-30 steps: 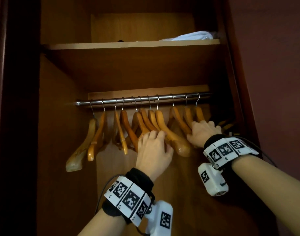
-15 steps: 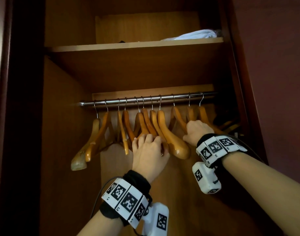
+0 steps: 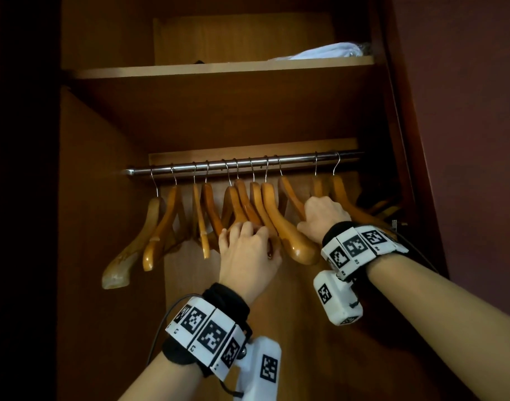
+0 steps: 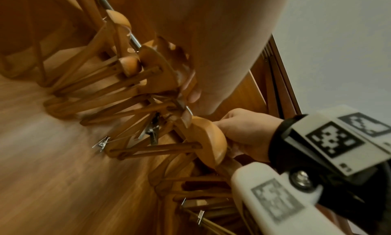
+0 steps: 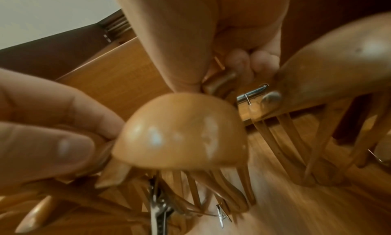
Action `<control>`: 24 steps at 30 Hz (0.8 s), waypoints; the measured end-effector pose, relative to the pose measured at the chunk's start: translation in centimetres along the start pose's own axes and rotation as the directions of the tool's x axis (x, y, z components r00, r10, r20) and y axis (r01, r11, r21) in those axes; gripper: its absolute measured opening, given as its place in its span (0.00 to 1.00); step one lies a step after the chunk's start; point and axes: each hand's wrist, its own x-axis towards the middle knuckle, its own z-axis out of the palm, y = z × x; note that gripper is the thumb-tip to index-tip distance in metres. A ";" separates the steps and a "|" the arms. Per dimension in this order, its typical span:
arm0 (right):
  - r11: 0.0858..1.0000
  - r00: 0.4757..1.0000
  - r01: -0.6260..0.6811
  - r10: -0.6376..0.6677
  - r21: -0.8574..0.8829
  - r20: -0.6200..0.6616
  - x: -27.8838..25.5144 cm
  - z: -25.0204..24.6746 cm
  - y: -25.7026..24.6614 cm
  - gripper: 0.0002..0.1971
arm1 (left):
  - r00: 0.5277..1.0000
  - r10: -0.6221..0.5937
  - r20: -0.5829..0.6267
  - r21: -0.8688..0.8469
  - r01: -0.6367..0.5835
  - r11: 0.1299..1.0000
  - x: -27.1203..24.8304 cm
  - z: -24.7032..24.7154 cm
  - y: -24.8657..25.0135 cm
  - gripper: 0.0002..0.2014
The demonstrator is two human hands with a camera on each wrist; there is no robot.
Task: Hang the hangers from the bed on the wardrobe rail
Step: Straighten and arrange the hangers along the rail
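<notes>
The wardrobe interior is dim; its left wall and the lower part of the frame fall into shadow, and the right end of the rail (image 3: 242,164) disappears into a dark corner at centre right. The wooden hangers (image 3: 288,224) all hang by their wire hooks on the rail, in a row from left of centre to centre right. A few more wooden ends show in the shadow at far right, too dark to identify.

The left hand (image 3: 248,250) sits at frame centre, fingers curled over the lower ends of the middle hangers, its fingertips hidden behind the wood. In the left wrist view the palm fills the upper middle and only a fingertip shows against a hanger arm, so the grasp is confirmed but not which hangers it takes in. The right hand (image 3: 323,215), right of centre, has its fingers bent round a hanger arm; the right wrist view shows fingers (image 5: 243,63) wrapped on wood near the rail, with a rounded hanger end (image 5: 182,131) blocking the middle of that frame. Both wrist views are blurred at the edges.

Hangers crowd together from left of centre to the hands. A gap of bare rail lies above the right hand, between the packed group and two hangers at right. A shelf (image 3: 219,69) spans the upper frame, carrying a white cloth (image 3: 329,52) at upper right, partly cut off by the wardrobe side.
</notes>
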 end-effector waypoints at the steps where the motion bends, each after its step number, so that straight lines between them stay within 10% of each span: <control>1: 1.000 1.000 -0.002 0.002 0.003 0.001 0.0 0.1 0.1 0.05 | 1.000 0.002 0.001 -0.002 -0.002 1.000 0.0 0.0 0.0 0.14; 12: 0.999 0.991 -0.043 0.040 -0.016 -0.125 0.5 -0.2 1.7 0.14 | 1.000 -0.011 -0.006 -0.030 0.011 0.999 0.1 -0.1 -0.2 0.13; 24: 0.981 0.980 -0.189 0.190 -0.031 0.055 1.2 -1.5 5.5 0.15 | 0.999 -0.034 -0.011 -0.042 0.034 0.999 0.2 -0.1 0.1 0.16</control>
